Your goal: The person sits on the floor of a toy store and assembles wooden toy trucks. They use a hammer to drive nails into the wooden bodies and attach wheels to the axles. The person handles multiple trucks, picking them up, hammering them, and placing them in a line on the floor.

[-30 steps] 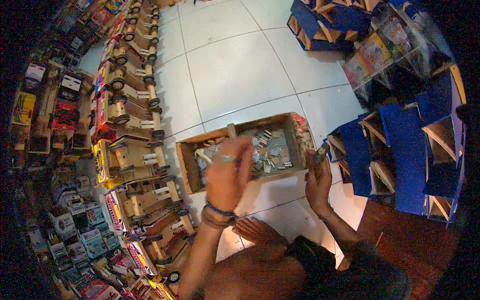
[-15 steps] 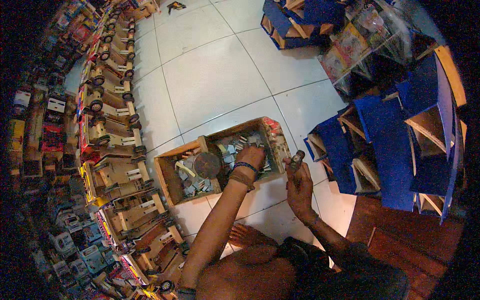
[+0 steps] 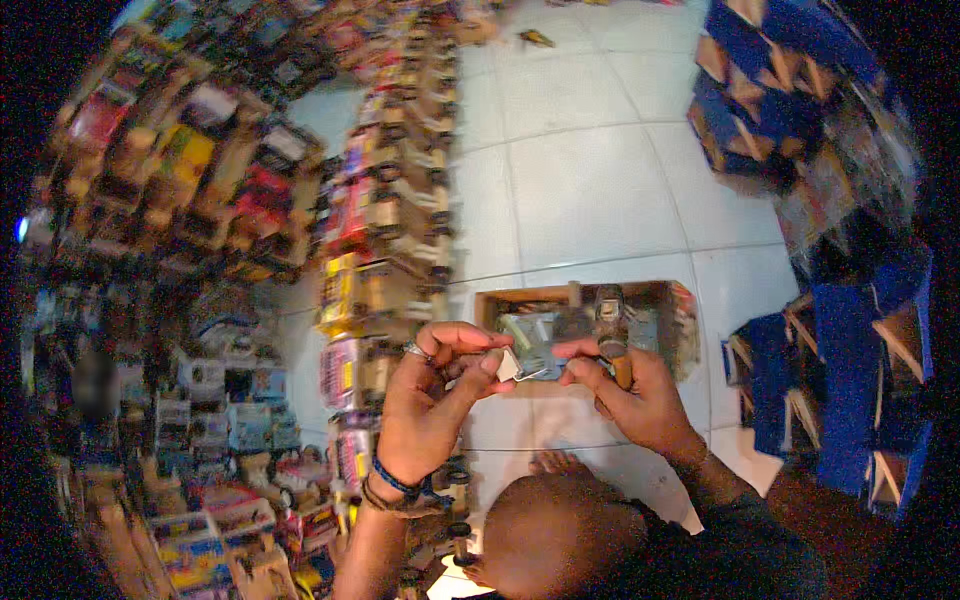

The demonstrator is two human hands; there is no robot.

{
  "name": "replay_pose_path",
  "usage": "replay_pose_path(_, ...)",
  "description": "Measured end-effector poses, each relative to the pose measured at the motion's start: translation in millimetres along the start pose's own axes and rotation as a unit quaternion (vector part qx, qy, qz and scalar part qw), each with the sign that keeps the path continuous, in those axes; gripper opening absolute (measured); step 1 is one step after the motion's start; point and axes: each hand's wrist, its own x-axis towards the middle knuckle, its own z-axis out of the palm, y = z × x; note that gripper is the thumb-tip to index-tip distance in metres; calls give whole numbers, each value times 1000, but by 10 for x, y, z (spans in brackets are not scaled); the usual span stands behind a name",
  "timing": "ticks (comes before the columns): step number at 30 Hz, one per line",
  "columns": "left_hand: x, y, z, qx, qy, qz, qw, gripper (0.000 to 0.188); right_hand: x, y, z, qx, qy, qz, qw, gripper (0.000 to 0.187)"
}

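Note:
Between the thumb and fingertips of my left hand is a small pale flat piece, with a thin shiny metal bit at its lower edge; its exact kind is too blurred to tell. My right hand is closed round a hammer, head up, with thumb and forefinger extended toward the pale piece but apart from it. Beyond both hands stands a wooden box on the floor, holding many small grey and pale pieces. A dark round block sits at its middle, partly behind the right hand's fingers.
Rows of wooden toy trucks line the left side, with more colourful toy vehicles farther left. Blue-covered wooden pieces are stacked at right. White floor tiles stretch ahead. My bent knee is close below the hands.
My left hand has come out of the box and moved left, now holding the small pale piece. My right hand has brought the hammer nearer to it. The view has swung left.

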Motion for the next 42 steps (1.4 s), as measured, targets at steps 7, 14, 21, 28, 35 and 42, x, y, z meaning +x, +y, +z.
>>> replay_pose_path(7,-1097,678,-853,31,136,18,990,21,333,-923,1054,-42,-249,-124,960,15)
replay_pose_path(14,-2533,705,-1413,67,227,31,971,33,82,-1478,2221,-123,-417,-139,890,9)
replay_pose_path(21,-3899,124,-1574,-41,342,-13,939,34,-590,-1484,3165,-164,-543,-105,817,14)
replay_pose_path(28,-4662,-983,-1667,-168,414,-30,894,33,-1191,-1194,3143,-198,-490,194,826,19)
replay_pose_path(35,-4678,-1633,-1505,-245,429,-44,869,29,-1841,-265,2922,-176,-301,159,924,17)
replay_pose_path(42,-4657,-1719,-1451,-267,419,-65,866,30,-2190,223,2855,-121,-105,67,985,18)
